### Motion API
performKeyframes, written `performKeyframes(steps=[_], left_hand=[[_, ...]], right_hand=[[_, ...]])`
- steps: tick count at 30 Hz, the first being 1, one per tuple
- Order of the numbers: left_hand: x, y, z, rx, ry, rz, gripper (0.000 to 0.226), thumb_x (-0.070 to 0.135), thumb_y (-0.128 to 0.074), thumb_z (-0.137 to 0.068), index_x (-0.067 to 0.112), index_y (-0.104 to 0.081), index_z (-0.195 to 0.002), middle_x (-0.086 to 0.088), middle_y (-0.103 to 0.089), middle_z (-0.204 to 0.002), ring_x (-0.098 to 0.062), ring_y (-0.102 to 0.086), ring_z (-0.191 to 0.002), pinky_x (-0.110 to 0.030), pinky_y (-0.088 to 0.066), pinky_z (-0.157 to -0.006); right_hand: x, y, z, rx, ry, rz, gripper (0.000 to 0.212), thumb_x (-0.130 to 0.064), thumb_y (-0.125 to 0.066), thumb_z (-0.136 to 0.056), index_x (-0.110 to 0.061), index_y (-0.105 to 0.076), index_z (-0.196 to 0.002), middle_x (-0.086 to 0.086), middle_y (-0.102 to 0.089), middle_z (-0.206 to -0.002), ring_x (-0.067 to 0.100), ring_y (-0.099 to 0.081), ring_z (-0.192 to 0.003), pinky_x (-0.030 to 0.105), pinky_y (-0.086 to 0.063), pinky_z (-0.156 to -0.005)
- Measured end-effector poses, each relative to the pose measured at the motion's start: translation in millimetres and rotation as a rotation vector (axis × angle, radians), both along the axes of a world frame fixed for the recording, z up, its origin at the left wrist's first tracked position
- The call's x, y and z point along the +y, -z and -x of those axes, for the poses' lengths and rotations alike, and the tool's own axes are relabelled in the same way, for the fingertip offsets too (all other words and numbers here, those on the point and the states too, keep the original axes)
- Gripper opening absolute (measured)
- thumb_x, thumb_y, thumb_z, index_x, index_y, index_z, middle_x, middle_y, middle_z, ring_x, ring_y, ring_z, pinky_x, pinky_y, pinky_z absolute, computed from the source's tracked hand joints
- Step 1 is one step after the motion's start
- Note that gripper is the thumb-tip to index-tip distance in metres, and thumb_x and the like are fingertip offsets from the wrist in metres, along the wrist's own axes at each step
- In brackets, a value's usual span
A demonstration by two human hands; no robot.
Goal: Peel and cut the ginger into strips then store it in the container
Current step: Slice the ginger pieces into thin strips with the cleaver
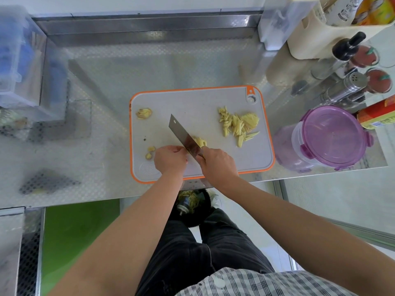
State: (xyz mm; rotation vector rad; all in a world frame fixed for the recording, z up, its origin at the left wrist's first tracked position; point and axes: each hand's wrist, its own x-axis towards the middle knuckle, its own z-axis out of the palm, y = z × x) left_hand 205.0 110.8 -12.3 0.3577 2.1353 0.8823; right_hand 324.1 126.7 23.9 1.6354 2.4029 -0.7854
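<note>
On the grey cutting board (pixel 192 103) with an orange rim, my right hand (pixel 218 162) grips the handle of a cleaver (pixel 181 135), its blade angled up and left. A small piece of ginger (pixel 200 141) lies just right of the blade. My left hand (pixel 170 160) sits with curled fingers against the blade's left side; what it holds is hidden. A pile of ginger strips and slices (pixel 238 123) lies at the board's right. A ginger scrap (pixel 144 113) rests at the upper left, and two small bits (pixel 150 152) lie by my left hand.
A clear round container with a purple lid (pixel 330 136) stands right of the board. Spice shakers (pixel 346 86), bottles and a cream caddy (pixel 320 37) crowd the back right. A clear box (pixel 19 60) sits at the left. A black bin (pixel 193 207) stands below the steel counter's front edge.
</note>
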Motion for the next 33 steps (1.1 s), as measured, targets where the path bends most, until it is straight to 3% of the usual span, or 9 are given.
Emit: performKeyframes(steps=[10,15,20,26,33], left_hand=[[2,8,0,0.095,0.11,0.036,0.01,0.019,-0.069,-0.073,0.018,-0.078,-0.076,-0.007,-0.073,-0.07,-0.026,-0.07,-0.069,-0.039,-0.058,-0.069],[2,8,-1,0.109,0.127,0.023,0.009,0.018,-0.068,-0.074,0.018,-0.074,-0.068,-0.006,-0.073,-0.07,-0.026,-0.07,-0.069,-0.038,-0.058,-0.069],[3,7,1,0.032,0.042,0.012,0.026,0.017,-0.073,-0.073,0.027,-0.061,-0.052,-0.006,-0.071,-0.066,-0.027,-0.07,-0.067,-0.042,-0.059,-0.071],[2,12,2,-0.022,0.043,-0.017,0.022,0.031,-0.077,-0.071,0.025,-0.064,-0.054,-0.005,-0.069,-0.057,-0.029,-0.069,-0.064,-0.044,-0.059,-0.068],[5,11,4,0.064,0.133,0.035,0.017,0.037,-0.072,-0.072,0.021,-0.072,-0.065,0.0,-0.071,-0.065,-0.025,-0.069,-0.066,-0.038,-0.059,-0.068]], right_hand=[[-3,2,5,-0.042,-0.009,0.005,0.023,-0.028,-0.034,-0.102,-0.01,-0.049,-0.1,0.009,-0.06,-0.093,0.03,-0.057,-0.082,0.034,-0.036,-0.064],[3,5,-1,0.055,0.1,0.09,0.026,-0.031,-0.039,-0.099,-0.008,-0.051,-0.094,0.011,-0.056,-0.084,0.033,-0.055,-0.08,0.032,-0.036,-0.063],[12,-3,-8,0.116,0.142,0.068,0.028,-0.032,-0.042,-0.098,-0.006,-0.049,-0.089,0.011,-0.053,-0.078,0.031,-0.05,-0.071,0.032,-0.034,-0.058],[13,1,-8,0.036,0.098,0.073,0.024,-0.033,-0.04,-0.099,-0.014,-0.037,-0.084,0.007,-0.047,-0.076,0.027,-0.045,-0.07,0.032,-0.034,-0.06],[9,-2,-3,0.022,0.09,0.064,0.024,-0.033,-0.039,-0.1,-0.012,-0.043,-0.088,0.006,-0.047,-0.077,0.028,-0.044,-0.069,0.032,-0.034,-0.061]])
